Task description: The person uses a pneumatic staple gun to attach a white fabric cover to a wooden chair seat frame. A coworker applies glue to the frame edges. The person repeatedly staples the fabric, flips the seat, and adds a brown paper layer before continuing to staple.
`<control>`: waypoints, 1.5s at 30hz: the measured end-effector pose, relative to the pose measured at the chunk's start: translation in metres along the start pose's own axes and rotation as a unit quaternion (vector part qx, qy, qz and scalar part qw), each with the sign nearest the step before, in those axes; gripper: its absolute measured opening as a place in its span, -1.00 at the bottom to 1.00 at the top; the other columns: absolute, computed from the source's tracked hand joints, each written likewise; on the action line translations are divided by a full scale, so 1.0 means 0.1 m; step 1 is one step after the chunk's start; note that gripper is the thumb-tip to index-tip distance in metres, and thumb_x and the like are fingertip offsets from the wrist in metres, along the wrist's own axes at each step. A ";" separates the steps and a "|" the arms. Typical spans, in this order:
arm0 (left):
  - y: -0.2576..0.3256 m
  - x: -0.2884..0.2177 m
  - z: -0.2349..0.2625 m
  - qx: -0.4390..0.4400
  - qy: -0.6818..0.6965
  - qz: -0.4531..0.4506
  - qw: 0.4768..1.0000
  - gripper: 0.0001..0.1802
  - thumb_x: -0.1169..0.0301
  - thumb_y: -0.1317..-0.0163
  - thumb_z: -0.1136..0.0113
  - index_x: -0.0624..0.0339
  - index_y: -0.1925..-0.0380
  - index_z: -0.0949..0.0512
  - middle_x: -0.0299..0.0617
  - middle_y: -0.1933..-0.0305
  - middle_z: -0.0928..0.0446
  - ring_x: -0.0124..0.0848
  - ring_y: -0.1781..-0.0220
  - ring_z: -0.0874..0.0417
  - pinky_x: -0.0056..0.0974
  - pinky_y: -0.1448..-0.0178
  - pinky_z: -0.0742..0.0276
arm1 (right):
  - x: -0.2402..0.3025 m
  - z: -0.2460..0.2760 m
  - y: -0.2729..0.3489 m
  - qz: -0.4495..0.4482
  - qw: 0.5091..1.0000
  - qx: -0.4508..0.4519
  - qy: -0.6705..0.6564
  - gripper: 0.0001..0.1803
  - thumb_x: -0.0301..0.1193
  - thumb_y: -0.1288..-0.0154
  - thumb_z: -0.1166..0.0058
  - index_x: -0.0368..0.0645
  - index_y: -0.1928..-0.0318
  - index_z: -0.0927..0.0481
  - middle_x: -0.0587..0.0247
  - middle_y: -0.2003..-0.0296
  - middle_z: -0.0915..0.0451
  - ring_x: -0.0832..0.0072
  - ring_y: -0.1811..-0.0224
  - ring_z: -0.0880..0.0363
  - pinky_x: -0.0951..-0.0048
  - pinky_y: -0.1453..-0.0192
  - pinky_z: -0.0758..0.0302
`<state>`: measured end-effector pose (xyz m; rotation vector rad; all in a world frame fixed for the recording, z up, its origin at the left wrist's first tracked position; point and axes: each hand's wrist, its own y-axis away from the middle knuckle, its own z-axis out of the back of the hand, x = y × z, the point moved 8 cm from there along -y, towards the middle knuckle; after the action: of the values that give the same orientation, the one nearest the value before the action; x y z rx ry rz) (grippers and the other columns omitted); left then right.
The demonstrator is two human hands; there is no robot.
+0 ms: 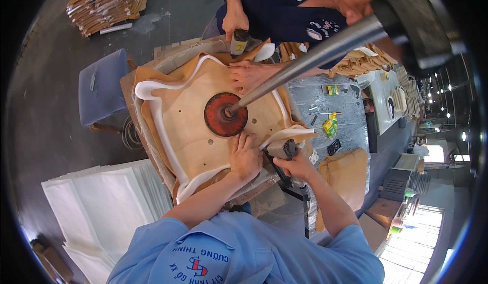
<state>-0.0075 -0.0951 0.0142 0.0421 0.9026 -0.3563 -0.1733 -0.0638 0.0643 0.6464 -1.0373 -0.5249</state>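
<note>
Right grip (299, 167) clenched round stapler (282, 150); left grip (246, 158) spread on panel (188, 121), panel under red disc (217, 121); stapler slip could nick left grip, sitting so near; foam (145, 89) may bunch if pulled unevenly

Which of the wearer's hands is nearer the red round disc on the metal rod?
Left: the left hand rests on the pale tan panel, close by the disc's near edge; the right hand, farther off rightward, grips a grey-and-black handheld tool.
</note>
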 end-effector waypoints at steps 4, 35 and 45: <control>0.00 0.00 0.00 0.006 0.011 0.010 1.000 -0.78 0.31 -0.21 -0.31 0.19 0.34 -0.83 -0.12 -0.38 -0.49 0.04 -0.63 -0.20 0.17 -0.74 0.01 | 0.01 0.00 -0.05 -0.001 0.999 0.006 0.038 -0.71 -0.29 -0.32 -0.47 -0.21 0.15 -0.69 0.36 0.46 -0.65 0.62 0.63 -0.49 0.45 0.55 -0.41; 0.23 0.07 0.19 0.024 -0.035 -0.025 0.999 -0.75 0.22 -0.22 -0.42 0.17 0.28 -0.81 -0.04 -0.44 -0.41 0.13 -0.64 -0.17 0.33 -0.72 0.08 | 0.09 -0.12 -0.03 0.023 0.995 -0.016 0.093 -0.58 -0.24 -0.26 -0.51 -0.30 0.05 -0.69 0.28 0.47 -0.68 0.55 0.61 -0.58 0.38 0.49 -0.52; 0.20 0.10 0.17 0.018 -0.013 0.000 1.000 -0.82 0.27 -0.22 -0.39 0.13 0.33 -0.81 -0.07 -0.44 -0.41 0.10 -0.64 -0.18 0.31 -0.73 0.08 | 0.15 -0.23 0.09 0.013 0.993 -0.034 0.111 -0.65 -0.25 -0.28 -0.50 -0.29 0.18 -0.72 0.32 0.50 -0.66 0.58 0.61 -0.55 0.39 0.48 -0.50</control>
<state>0.0175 -0.0826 0.0152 0.0698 0.8696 -0.3728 -0.1452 -0.0623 0.0710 0.6141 -0.8150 -0.4525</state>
